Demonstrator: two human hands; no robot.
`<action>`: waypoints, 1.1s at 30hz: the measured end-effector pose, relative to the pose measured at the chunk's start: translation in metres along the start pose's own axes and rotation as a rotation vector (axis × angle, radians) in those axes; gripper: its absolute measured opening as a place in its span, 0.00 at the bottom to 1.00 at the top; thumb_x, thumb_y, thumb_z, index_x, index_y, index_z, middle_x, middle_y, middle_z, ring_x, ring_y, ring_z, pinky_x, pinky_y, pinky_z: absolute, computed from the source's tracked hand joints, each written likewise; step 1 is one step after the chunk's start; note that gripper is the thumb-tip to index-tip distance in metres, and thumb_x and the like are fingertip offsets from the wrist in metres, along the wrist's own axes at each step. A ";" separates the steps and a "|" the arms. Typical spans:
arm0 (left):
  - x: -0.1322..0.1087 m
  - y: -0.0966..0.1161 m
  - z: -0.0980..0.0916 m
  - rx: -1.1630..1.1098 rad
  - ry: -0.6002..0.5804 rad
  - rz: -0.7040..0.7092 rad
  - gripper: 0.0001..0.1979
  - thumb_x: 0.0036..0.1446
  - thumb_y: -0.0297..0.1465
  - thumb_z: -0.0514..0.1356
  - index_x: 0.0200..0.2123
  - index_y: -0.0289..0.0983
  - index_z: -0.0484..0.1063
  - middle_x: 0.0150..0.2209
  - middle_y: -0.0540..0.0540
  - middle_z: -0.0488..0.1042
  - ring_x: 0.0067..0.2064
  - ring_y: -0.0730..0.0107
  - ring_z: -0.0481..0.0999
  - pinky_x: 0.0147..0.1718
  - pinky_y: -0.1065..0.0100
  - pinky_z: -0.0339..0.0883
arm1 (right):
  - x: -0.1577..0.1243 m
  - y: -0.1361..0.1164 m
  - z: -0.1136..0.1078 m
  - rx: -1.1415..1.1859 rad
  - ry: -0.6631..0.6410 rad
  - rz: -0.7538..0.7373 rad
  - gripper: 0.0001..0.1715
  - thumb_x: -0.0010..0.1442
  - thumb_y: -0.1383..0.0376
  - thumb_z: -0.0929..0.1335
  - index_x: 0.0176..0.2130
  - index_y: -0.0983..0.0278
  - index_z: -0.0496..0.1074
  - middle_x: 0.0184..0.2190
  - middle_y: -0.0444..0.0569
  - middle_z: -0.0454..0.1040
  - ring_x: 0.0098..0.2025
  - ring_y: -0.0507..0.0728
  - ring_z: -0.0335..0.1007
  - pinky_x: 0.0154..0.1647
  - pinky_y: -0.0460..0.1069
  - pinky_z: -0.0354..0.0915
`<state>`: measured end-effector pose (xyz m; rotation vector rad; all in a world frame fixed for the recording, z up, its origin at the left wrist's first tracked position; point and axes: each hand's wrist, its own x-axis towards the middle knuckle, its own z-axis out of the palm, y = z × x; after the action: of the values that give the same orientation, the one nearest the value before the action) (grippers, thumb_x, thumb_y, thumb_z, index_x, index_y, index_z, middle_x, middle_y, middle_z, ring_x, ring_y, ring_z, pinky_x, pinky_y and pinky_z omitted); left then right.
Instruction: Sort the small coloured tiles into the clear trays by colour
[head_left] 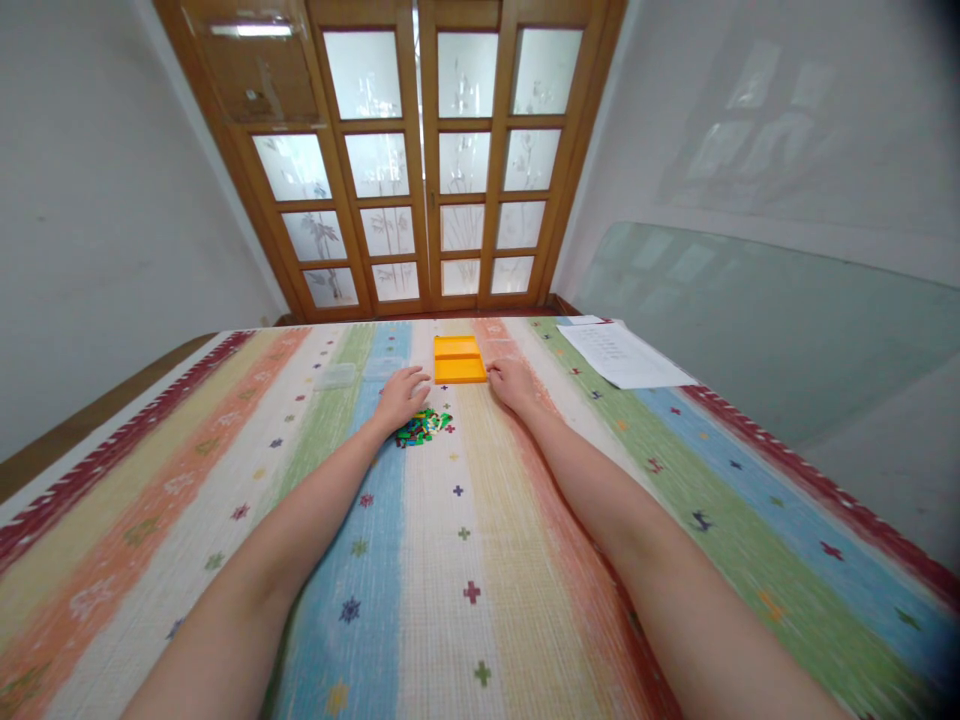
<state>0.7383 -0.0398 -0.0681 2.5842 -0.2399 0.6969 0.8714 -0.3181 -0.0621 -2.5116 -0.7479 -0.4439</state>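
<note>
An open yellow-orange plastic box (460, 369) lies on the far part of the table, its two shallow halves unfolded one behind the other. My right hand (511, 383) is closed at the box's right edge, with curled fingertips against its near right corner. In front of the box and to the left is a small heap of tiny toy bricks (424, 428), mostly green, with blue, red, yellow and white among them. My left hand (403, 397) is just beyond the heap's left side, fingers stretched and apart, nothing visible in them. Its palm is hidden.
Clear plastic trays (337, 376) lie left of my left hand. Printed white sheets (622, 354) rest at the far right. A striped cloth (442, 600) covers the table. Beyond stand wooden glazed doors (427, 225); a glass panel (750, 320) leans along the right wall.
</note>
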 end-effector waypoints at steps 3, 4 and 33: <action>0.012 -0.017 -0.005 0.074 0.070 -0.042 0.17 0.64 0.36 0.59 0.54 0.41 0.77 0.61 0.39 0.73 0.65 0.51 0.68 0.68 0.44 0.58 | 0.000 -0.004 0.001 -0.015 0.028 -0.033 0.17 0.67 0.68 0.63 0.45 0.63 0.81 0.46 0.54 0.81 0.50 0.61 0.73 0.56 0.54 0.63; 0.017 -0.023 -0.007 0.098 0.075 -0.052 0.18 0.63 0.35 0.60 0.55 0.41 0.76 0.61 0.39 0.73 0.65 0.50 0.67 0.68 0.44 0.57 | 0.001 -0.005 0.002 -0.021 0.042 -0.043 0.17 0.67 0.67 0.63 0.46 0.63 0.81 0.46 0.54 0.81 0.51 0.62 0.73 0.57 0.55 0.62; 0.017 0.056 -0.003 -0.191 0.105 -0.055 0.27 0.64 0.45 0.64 0.61 0.40 0.71 0.54 0.39 0.75 0.52 0.57 0.75 0.52 0.57 0.72 | -0.019 -0.064 -0.026 -0.001 0.002 -0.509 0.20 0.75 0.56 0.60 0.53 0.59 0.77 0.50 0.55 0.77 0.56 0.64 0.67 0.61 0.58 0.58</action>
<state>0.7366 -0.0888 -0.0361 2.3567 -0.1917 0.7488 0.8147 -0.2926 -0.0261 -2.3006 -1.3911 -0.6138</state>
